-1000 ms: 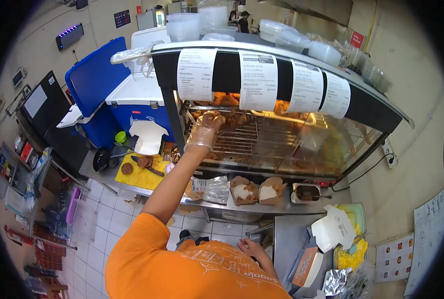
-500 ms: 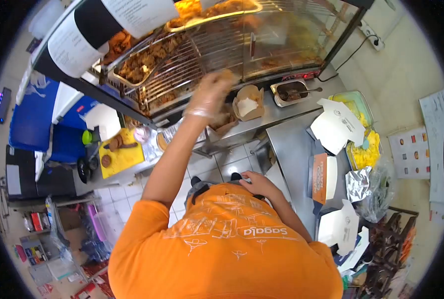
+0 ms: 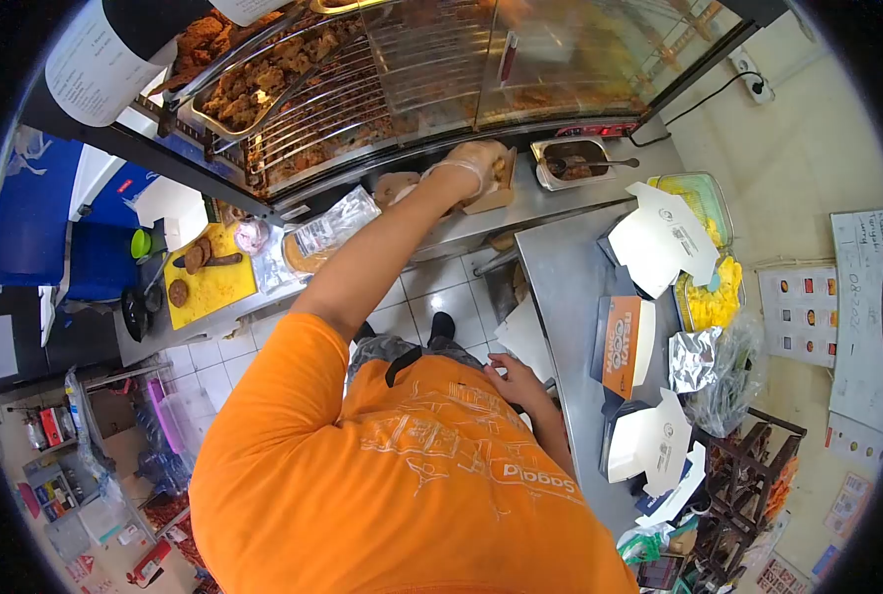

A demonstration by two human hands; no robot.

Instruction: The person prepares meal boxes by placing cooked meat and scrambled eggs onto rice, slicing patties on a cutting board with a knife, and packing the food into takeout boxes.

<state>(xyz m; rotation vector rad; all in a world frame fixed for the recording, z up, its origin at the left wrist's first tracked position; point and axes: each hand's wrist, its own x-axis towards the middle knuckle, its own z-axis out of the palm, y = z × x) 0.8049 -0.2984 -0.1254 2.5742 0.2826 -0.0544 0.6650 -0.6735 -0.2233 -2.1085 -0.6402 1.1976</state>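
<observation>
My left hand (image 3: 473, 163), in a clear plastic glove, is over a brown paper food box (image 3: 494, 198) on the steel counter below the heated display case. Its fingers curl down at the box; the fingertips and anything in them are largely hidden. A second brown paper container (image 3: 395, 186) sits just left of that wrist, partly covered. To the right of the box is a metal tray (image 3: 556, 176) of dark sauce with a spoon (image 3: 610, 161) in it. My bare right hand (image 3: 518, 381) hangs by my hip, its fingers loosely apart and holding nothing.
The glass display case (image 3: 431, 59) with racks of fried food stands in front. A yellow cutting board (image 3: 213, 297) with brown patties and a knife lies left. On the right-hand steel table (image 3: 550, 287) are white boxes (image 3: 659, 243) and yellow food in a glass container (image 3: 714, 297).
My left hand has come down from beside the display case, where it held a blurred brownish piece, to the paper box. My right hand has moved slightly away from my shirt.
</observation>
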